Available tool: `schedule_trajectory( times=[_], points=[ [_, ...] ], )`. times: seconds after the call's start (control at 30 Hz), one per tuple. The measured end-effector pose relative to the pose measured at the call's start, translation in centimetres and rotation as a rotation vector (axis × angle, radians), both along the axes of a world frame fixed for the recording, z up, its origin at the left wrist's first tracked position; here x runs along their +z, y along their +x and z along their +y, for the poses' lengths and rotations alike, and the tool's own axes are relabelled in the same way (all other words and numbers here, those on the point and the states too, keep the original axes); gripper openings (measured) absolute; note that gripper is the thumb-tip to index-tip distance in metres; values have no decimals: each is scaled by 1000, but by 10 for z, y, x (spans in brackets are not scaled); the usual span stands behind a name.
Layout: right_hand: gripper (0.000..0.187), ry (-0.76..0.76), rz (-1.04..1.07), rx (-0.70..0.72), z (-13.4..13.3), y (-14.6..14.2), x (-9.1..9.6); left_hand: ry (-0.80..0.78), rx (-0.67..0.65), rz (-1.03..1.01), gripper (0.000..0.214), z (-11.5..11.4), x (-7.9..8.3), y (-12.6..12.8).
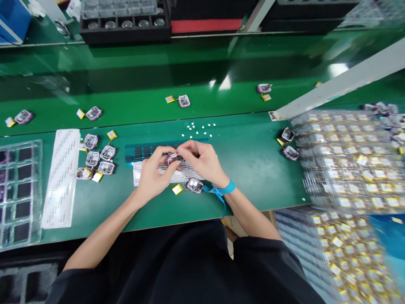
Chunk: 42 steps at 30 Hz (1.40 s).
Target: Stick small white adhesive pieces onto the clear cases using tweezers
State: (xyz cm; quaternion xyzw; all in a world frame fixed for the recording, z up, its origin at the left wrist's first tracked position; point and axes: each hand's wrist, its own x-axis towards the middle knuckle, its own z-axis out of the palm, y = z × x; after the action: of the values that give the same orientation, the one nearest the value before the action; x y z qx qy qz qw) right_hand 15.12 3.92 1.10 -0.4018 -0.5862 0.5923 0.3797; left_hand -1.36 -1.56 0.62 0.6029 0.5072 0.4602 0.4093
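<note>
Between my two hands is a small smartwatch case (173,159) with a purple rim and its inside facing up. My left hand (155,172) grips it from the left, thumb and fingers closed around its edge. The fingers of my right hand (202,161) are pinched together at the case's right side and partly cover it. A blue wrist strap (226,188) circles my right wrist. Under my hands lie a white printed strip (140,174) and a teal sheet with dark strips (136,153). Just below, another open smartwatch case (194,185) lies beside a yellow-edged battery (177,189).
Small white pieces (191,129) are scattered beyond my hands. At left are a cluster of open cases (93,158), a long white strip (60,182) and a clear tray (37,186). Stacked battery trays (348,161) stand at right, near a slanted white post (351,73).
</note>
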Motion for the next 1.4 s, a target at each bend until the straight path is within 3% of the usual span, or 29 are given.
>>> schedule_trajectory(
  times=[0.1,0.2,0.27,0.37,0.5,0.8,1.07,1.27,1.4],
  points=[
    [63,71,-19,-58,1,20,13,43,-46,58,4,-3,1,5],
    [69,235,-139,-326,-6,50,11,78,-144,204,9,-4,-5,8],
    [72,204,-202,-503,-13,72,-1,69,-190,289,12,-3,-12,8],
    [64,16,-170,-444,-26,101,-22,55,-196,380,11,2,-22,7],
    [43,-25,-200,-392,-45,124,-34,45,-189,379,10,6,-25,5],
    [42,18,-247,-368,-58,131,-35,24,-120,370,8,10,-25,8],
    [30,30,-240,-133,-52,147,-29,34,-109,381,9,12,-24,10],
    [34,19,-59,-322,-52,154,-41,61,-107,343,12,9,-24,10],
    [38,54,-6,-462,-53,130,-35,56,-73,167,13,4,-15,9]
  ],
)
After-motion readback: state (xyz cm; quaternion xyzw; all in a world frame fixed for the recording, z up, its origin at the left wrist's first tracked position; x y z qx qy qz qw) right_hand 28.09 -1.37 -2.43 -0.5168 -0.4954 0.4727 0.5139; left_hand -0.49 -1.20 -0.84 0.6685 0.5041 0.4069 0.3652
